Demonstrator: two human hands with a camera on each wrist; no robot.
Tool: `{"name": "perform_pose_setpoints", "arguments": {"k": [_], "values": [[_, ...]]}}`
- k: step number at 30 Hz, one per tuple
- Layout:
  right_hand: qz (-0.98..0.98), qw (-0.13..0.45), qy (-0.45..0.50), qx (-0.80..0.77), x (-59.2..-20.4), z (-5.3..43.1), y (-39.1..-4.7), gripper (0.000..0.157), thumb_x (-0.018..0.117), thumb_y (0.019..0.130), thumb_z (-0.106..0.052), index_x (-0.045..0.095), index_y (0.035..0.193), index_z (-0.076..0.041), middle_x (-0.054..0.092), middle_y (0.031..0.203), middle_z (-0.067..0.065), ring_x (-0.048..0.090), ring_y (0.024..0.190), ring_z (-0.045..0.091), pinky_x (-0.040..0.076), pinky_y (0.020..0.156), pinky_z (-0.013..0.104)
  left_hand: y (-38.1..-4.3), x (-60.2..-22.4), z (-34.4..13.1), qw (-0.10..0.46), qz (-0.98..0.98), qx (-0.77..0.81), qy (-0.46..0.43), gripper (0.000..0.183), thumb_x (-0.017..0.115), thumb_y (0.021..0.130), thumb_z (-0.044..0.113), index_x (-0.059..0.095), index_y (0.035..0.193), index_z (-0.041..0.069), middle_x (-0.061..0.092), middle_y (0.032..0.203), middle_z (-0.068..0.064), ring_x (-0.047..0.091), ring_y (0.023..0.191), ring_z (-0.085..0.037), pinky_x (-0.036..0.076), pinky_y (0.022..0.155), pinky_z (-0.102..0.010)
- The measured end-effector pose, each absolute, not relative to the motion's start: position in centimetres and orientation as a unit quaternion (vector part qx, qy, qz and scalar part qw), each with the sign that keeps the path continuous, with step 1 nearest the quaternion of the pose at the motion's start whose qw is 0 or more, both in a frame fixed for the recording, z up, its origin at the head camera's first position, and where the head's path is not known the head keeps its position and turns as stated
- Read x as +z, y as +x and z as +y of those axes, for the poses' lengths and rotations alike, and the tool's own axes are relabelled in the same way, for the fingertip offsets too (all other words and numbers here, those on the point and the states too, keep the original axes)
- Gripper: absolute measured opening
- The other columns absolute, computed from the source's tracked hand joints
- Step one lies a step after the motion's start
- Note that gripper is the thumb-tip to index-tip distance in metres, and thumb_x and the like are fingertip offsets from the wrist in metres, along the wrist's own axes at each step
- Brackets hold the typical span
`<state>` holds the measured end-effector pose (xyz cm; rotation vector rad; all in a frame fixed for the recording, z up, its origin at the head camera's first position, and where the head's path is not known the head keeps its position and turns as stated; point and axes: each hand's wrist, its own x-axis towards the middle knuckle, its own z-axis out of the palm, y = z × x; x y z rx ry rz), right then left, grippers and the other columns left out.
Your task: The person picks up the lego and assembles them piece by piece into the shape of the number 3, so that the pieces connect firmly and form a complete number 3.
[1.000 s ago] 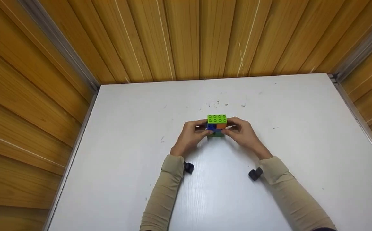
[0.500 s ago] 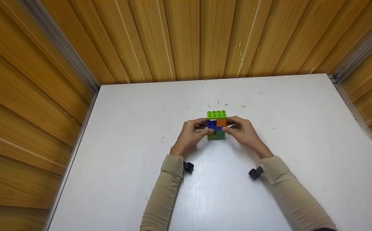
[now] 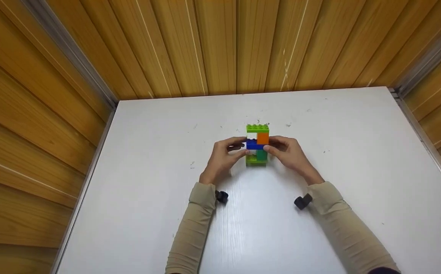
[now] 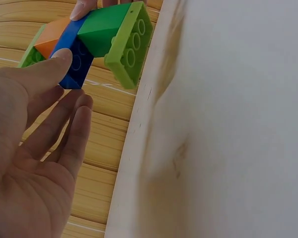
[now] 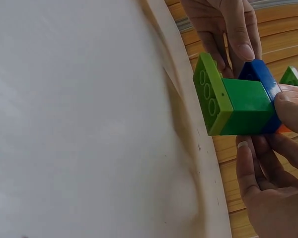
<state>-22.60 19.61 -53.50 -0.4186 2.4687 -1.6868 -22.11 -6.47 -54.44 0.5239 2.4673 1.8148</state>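
A stack of toy building bricks (image 3: 256, 146) stands between the two hands in the head view. It has a lime plate (image 3: 257, 128) on top, an orange brick (image 3: 263, 138), a blue brick (image 3: 255, 144), a green brick (image 5: 246, 101) and a lime plate (image 4: 131, 47) at the bottom. Openings show on its left side. The left hand (image 3: 222, 158) has its thumb and fingertips at the blue brick's left end, as if lightly pinching it. On the other side, the right hand (image 3: 290, 155) grips the stack, thumb on the blue brick. Its fingers behind are partly hidden.
A white table (image 3: 148, 152) with small dark marks lies under the hands. Wood-patterned panels (image 3: 220, 45) rise behind it and at both sides. Black wrist cameras sit at the left cuff (image 3: 203, 194) and the right cuff (image 3: 325, 196).
The stack has tilted so that its front faces the head camera more, showing the blue brick and openings. The left hand has shifted slightly left, its thumb nearer the brick's edge.
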Motion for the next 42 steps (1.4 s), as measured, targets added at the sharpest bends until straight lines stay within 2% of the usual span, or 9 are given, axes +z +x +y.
{"name": "perform_pose_setpoints", "arguments": {"k": [10,18,24,34,38,42], "values": [[0.824,0.071,-0.134,-0.546,-53.8,19.4,-22.8,0.048,0.074,0.103,-0.032,0.069,0.140,-0.002,0.071,0.138,0.018,0.069,0.123,0.032,0.052,0.100,0.014,-22.2,-54.6,-6.8,0.007,0.798,0.579,0.166,0.039,0.081,0.096,0.012,0.075,0.135,0.012,0.074,0.135,-0.005,0.072,0.122,-0.021,0.056,0.109,-0.032],[0.818,0.079,-0.127,-0.556,-53.8,19.2,-22.8,0.046,0.073,0.104,-0.029,0.069,0.140,-0.001,0.072,0.136,0.019,0.072,0.119,0.033,0.055,0.095,0.015,-22.5,-54.9,-6.8,-0.010,0.778,0.597,0.198,0.038,0.078,0.095,0.001,0.074,0.133,0.001,0.074,0.133,-0.010,0.071,0.122,-0.024,0.057,0.107,-0.030],[0.810,0.090,-0.119,-0.567,-53.9,19.1,-22.7,0.046,0.072,0.105,-0.028,0.068,0.141,0.000,0.070,0.136,0.022,0.072,0.118,0.035,0.056,0.091,0.015,-22.6,-55.0,-6.8,-0.011,0.776,0.597,0.204,0.037,0.077,0.095,-0.003,0.073,0.132,-0.002,0.074,0.133,-0.013,0.072,0.122,-0.026,0.057,0.105,-0.026],[0.800,0.088,-0.101,-0.585,-54.1,19.0,-22.4,0.054,0.075,0.103,-0.025,0.061,0.149,-0.003,0.063,0.146,0.022,0.069,0.126,0.039,0.057,0.096,0.017,-22.5,-55.2,-6.7,0.019,0.793,0.583,0.173,0.036,0.077,0.097,0.004,0.073,0.133,0.001,0.075,0.130,-0.011,0.074,0.116,-0.023,0.059,0.103,-0.028],[0.799,0.086,-0.109,-0.585,-54.3,19.1,-22.1,0.054,0.075,0.103,-0.022,0.059,0.151,-0.003,0.061,0.148,0.022,0.068,0.126,0.040,0.058,0.091,0.017,-22.4,-55.3,-6.6,0.028,0.801,0.576,0.163,0.035,0.077,0.098,0.007,0.074,0.133,0.003,0.076,0.128,-0.011,0.074,0.114,-0.020,0.059,0.100,-0.026],[0.801,0.084,-0.125,-0.579,-54.6,18.9,-22.2,0.053,0.075,0.103,-0.019,0.059,0.150,-0.001,0.062,0.142,0.024,0.066,0.126,0.041,0.058,0.088,0.018,-22.4,-55.4,-6.6,0.032,0.811,0.564,0.152,0.034,0.077,0.099,0.009,0.075,0.133,0.006,0.076,0.128,-0.011,0.075,0.112,-0.018,0.060,0.097,-0.025]]}}
